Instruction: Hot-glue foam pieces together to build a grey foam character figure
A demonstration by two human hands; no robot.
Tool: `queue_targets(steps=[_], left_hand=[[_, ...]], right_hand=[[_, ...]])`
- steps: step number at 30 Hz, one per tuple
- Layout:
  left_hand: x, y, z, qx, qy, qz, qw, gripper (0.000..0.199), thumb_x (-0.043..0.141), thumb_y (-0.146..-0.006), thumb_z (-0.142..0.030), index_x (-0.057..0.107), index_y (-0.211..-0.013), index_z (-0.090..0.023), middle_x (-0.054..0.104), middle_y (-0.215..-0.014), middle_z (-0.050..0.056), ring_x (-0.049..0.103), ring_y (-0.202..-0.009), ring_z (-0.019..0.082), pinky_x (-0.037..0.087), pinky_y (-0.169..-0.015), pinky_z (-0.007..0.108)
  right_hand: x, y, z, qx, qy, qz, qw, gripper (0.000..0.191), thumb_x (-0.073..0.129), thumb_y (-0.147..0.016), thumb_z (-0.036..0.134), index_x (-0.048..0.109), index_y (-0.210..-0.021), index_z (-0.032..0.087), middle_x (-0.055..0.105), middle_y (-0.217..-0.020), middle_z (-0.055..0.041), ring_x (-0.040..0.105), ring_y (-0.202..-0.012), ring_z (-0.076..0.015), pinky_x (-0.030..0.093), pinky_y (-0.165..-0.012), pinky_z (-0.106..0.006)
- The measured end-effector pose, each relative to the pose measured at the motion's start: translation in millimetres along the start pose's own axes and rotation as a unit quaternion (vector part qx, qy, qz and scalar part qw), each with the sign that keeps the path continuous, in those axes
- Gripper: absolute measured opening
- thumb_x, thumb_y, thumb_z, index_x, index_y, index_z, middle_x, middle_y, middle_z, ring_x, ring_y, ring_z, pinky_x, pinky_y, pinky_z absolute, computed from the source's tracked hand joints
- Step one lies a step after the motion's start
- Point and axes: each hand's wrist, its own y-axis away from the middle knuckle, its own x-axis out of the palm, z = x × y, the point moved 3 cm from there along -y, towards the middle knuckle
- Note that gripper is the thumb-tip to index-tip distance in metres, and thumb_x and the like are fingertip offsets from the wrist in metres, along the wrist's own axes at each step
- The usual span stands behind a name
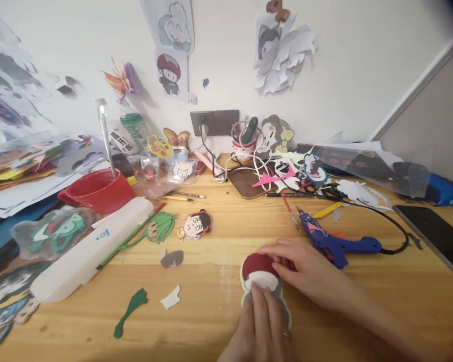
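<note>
On the wooden table lies a paper figure (259, 264) with a dark red cap, a white piece below it, a grey lower part and a pale border. My left hand (262, 324) rests on it from below, fingers stretched side by side with their tips at the white piece; its thumb is out of sight. From the right, my right hand (300, 266) touches the cap's upper and right edge with its fingers apart. My left hand covers much of the figure's lower part.
A blue glue gun (340, 246) lies right of the hands, its black cable curving behind. A phone (434, 239) is far right. To the left are a green scrap (131, 311), a white scrap (170, 297), a paper head (197, 224), a white case (94, 251) and a red bowl (100, 191).
</note>
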Motion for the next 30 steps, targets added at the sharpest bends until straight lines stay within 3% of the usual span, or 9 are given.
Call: queue_targets(steps=[3,8,15,20,25,30], left_hand=[[-2.4,-3.8,3.4,0.044,0.014,0.029,0.999,0.022,0.039,-0.080,-0.008,0.060,-0.085,-0.003,0.069,-0.081,0.009,0.067,-0.077,0.023,0.051,-0.058,0.025],[-3.4,-1.0,8.4,0.031,0.018,0.044,0.998,0.021,0.043,-0.077,-0.009,0.059,-0.090,-0.003,0.068,-0.082,0.010,0.066,-0.079,0.027,0.053,-0.057,0.026],[1.1,8.5,4.6,0.061,-0.008,0.069,0.996,0.023,0.050,-0.076,-0.014,0.059,-0.094,-0.004,0.067,-0.086,0.008,0.066,-0.079,0.025,0.051,-0.054,0.024],[1.0,8.6,1.3,0.053,-0.034,0.031,0.998,0.023,0.042,-0.079,-0.016,0.061,-0.089,-0.007,0.067,-0.086,0.006,0.065,-0.074,0.018,0.048,-0.061,0.024],[2.8,8.2,-2.1,0.045,-0.054,-0.011,0.997,0.023,0.042,-0.081,-0.019,0.062,-0.083,-0.007,0.068,-0.081,0.006,0.063,-0.073,0.017,0.044,-0.068,0.029],[9.4,9.7,-7.0,0.032,-0.078,-0.050,0.995,0.026,0.039,-0.083,-0.017,0.062,-0.077,-0.007,0.068,-0.071,0.004,0.063,-0.066,0.016,0.043,-0.066,0.029]], right_hand=[[0.3,0.2,1.3,0.001,0.009,-0.009,1.000,0.032,0.043,-0.081,0.011,0.063,-0.101,0.023,0.063,-0.098,-0.0029,0.056,-0.089,-0.0171,0.040,-0.080,-0.029],[1.1,0.8,-2.3,0.046,0.030,-0.017,0.998,0.029,0.045,-0.076,0.011,0.063,-0.095,0.021,0.061,-0.079,-0.0011,0.053,-0.073,-0.0159,0.040,-0.065,-0.027],[2.0,2.8,-4.0,0.037,0.020,-0.020,0.999,0.025,0.046,-0.076,0.012,0.062,-0.092,0.021,0.058,-0.074,0.0005,0.051,-0.069,-0.0145,0.038,-0.063,-0.026],[2.1,3.4,-0.2,0.021,0.043,-0.026,0.999,0.023,0.047,-0.079,0.013,0.063,-0.093,0.021,0.058,-0.079,0.0000,0.051,-0.072,-0.0145,0.038,-0.066,-0.026],[2.7,4.0,-1.3,0.028,0.027,-0.019,0.999,0.026,0.047,-0.081,0.013,0.062,-0.100,0.021,0.056,-0.094,-0.0017,0.053,-0.079,-0.0135,0.041,-0.072,-0.026],[2.5,4.8,0.0,0.025,0.032,-0.022,0.999,0.030,0.045,-0.082,0.012,0.059,-0.106,0.022,0.056,-0.103,-0.0016,0.053,-0.091,-0.0145,0.040,-0.081,-0.027]])
